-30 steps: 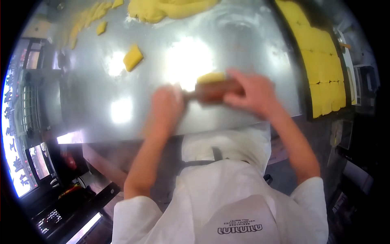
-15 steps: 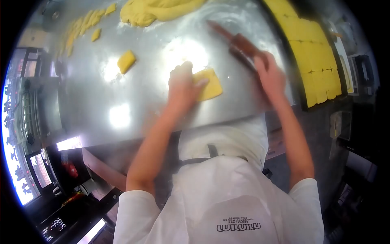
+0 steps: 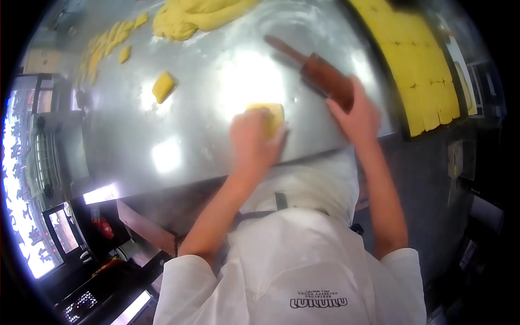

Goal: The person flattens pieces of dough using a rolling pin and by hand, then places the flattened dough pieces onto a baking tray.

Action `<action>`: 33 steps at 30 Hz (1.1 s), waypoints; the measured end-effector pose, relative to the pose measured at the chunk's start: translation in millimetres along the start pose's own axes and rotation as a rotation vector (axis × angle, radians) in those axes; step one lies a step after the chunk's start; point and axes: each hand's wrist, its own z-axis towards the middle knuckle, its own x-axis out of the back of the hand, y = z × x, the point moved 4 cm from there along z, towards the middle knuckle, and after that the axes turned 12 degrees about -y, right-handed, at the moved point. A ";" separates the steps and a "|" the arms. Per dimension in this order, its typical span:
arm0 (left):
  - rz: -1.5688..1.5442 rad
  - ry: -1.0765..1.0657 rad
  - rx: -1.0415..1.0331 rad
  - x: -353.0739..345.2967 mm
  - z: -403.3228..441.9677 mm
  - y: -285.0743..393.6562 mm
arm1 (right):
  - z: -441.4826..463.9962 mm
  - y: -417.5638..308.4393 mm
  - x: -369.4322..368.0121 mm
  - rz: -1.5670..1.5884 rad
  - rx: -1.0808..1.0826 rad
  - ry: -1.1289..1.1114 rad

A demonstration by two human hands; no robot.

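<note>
My left hand point(image 3: 252, 138) is closed over a flattened yellow dough piece point(image 3: 276, 112) near the front of the metal table. Its fingers curl at the dough's left side, and part of the piece is hidden under them. To the right, my right hand point(image 3: 362, 116) is wrapped round the near end of a brown wooden rolling pin point(image 3: 325, 77). The pin slants, its far handle pointing up and left. A smaller dough piece point(image 3: 163, 87) lies left of my left hand, apart from it.
A large dough mass point(image 3: 197, 16) lies at the table's far side, with flour around it. Several small dough pieces point(image 3: 111, 39) sit at the far left. On the right, a dark tray point(image 3: 394, 103) holds rows of flat yellow dough point(image 3: 428, 76). The metal table's point(image 3: 206, 130) front edge is close to my body.
My left hand and the dough under it have come closer to the front edge, and the dough has turned. My right hand has shifted its grip on the rolling pin, which moved slightly nearer.
</note>
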 end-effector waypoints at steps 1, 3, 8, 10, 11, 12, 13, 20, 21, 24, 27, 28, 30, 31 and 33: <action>-0.010 0.028 0.064 5.2 -0.2 -5.9 | -1.8 1.1 -0.7 -0.011 0.015 0.016; 0.084 0.087 0.002 10.3 8.8 -1.0 | -5.7 0.1 -4.0 -0.034 0.060 0.032; 0.149 -0.048 -0.001 -28.0 19.7 -13.9 | -4.3 -4.8 -8.4 -0.024 0.029 0.030; 0.126 -0.036 0.017 -30.8 18.1 -12.2 | -5.8 -5.1 -8.1 -0.033 0.010 0.035; 0.114 -0.021 0.030 -30.5 18.4 -13.0 | -3.8 -5.3 -8.5 -0.035 0.010 0.045; 0.094 -0.036 0.032 -29.7 17.6 -14.1 | -2.9 -8.2 -7.9 -0.039 0.011 0.051; 0.075 -0.054 0.035 -27.5 15.9 -15.1 | -2.2 -8.5 -8.2 0.051 -0.048 -0.014; -0.279 0.339 0.005 62.7 8.8 -75.1 | -7.6 -52.1 7.1 0.352 0.046 -0.410; -0.111 0.270 -0.040 70.4 7.9 -86.0 | -10.6 -69.7 10.0 0.333 0.105 -0.525; 0.235 -0.089 -0.122 34.0 10.9 -128.5 | -0.9 -93.0 -21.8 0.117 0.213 -0.627; 0.389 -0.296 0.055 24.2 56.7 -136.7 | 48.7 -102.3 -37.0 0.046 0.198 -0.477; 0.412 -0.391 0.164 25.9 67.7 -136.9 | 66.5 -103.3 -37.5 0.063 0.178 -0.408; 0.427 -0.350 0.076 37.5 93.9 -129.3 | 105.1 -88.8 -55.3 0.190 0.220 -0.380; 0.431 -0.340 0.032 38.6 97.7 -126.1 | 110.7 -87.3 -57.3 0.254 0.234 -0.372; 0.375 -0.312 0.082 36.9 94.6 -129.2 | 109.0 -84.1 -55.0 0.252 0.195 -0.426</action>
